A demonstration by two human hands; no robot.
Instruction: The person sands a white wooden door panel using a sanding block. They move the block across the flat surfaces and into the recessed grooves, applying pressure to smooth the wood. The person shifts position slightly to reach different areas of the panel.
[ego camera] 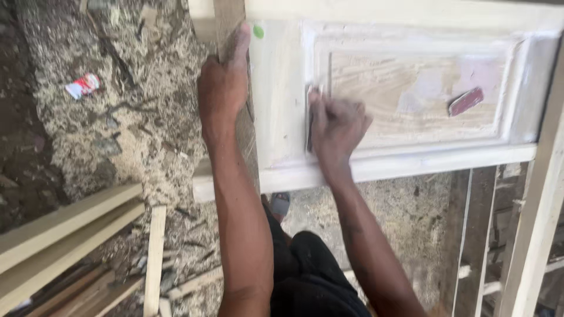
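A small red and white wrapper lies on the sawdust floor, far left of the hands. A round green sticker sits on the pale door panel, just beside the left hand, which grips the panel's edge. The right hand pinches a thin flat scraper against the white, smeared panel. A dark red scrap lies further right.

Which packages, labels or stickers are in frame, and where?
Wrapper: crumpled small packet lying on the sawdust-covered ground, upper left; red, white and light blue.
Sticker: small oval green dot on the pale wooden door panel, next to the left hand thumb.
No signs or screens in view.
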